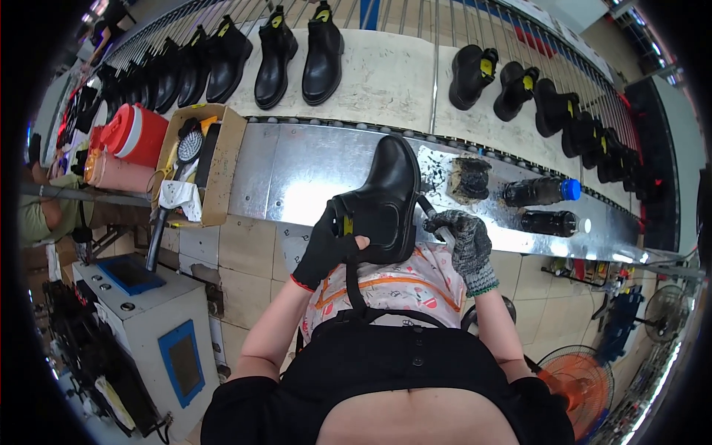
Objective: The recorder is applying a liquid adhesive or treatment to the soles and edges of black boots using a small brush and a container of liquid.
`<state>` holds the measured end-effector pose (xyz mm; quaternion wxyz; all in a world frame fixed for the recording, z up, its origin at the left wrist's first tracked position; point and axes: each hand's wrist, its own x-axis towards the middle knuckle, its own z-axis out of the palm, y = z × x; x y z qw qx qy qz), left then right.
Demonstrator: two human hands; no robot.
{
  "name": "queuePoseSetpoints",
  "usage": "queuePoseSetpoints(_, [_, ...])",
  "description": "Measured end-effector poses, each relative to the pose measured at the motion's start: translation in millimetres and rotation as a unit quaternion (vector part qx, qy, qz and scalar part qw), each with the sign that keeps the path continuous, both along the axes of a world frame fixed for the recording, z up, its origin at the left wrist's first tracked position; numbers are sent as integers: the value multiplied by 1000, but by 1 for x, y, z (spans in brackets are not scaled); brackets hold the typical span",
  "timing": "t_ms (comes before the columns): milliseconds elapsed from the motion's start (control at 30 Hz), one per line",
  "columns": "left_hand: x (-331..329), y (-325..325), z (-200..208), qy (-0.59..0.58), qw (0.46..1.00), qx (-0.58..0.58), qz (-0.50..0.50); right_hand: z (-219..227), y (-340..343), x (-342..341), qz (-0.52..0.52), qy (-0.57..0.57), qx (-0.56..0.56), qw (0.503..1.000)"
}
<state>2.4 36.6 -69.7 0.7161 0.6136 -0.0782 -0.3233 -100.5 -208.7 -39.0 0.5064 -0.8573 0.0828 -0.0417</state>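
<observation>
Two bottles [530, 193] are holding dark liquid, one wearing a blue cap, the other a white one. At the bench's left end, an open cardboard box [221, 182] is holding a hairbrush [190, 147] among other items, and a red jug [148, 135] is standing beside it. The left hand [322, 248], black-gloved, is gripping the upper part of a black boot [380, 194], which is lying sideways across the near edge of the metal bench [278, 167], toe pointing away. The right hand [461, 241], in grey knit, is gripping a small dark-tipped tool [426, 205] by the sole. A blackened block [470, 179] is resting on a stained patch. Beyond, more boots [322, 59] are lining a pale conveyor [393, 74]; at right, an orange fan [578, 378] is standing low.
</observation>
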Motion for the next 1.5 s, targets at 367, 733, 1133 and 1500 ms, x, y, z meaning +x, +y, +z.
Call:
queuePoseSetpoints(367, [-12,-16,1,72,997,-18,-22,-7,-3,-28,-67,62,257,962])
queuePoseSetpoints(733, [-7,-34,18,142,989,-36,-23,52,-13,-46,22,113,18,993])
queuePoseSetpoints(1133, [3,-53,46,280,947,-151,51,65,3,-66,5,-89,-90,992])
queuePoseSetpoints(1500, [30,-52,55,281,937,-199,65,43,-22,-55,-296,6,418,859])
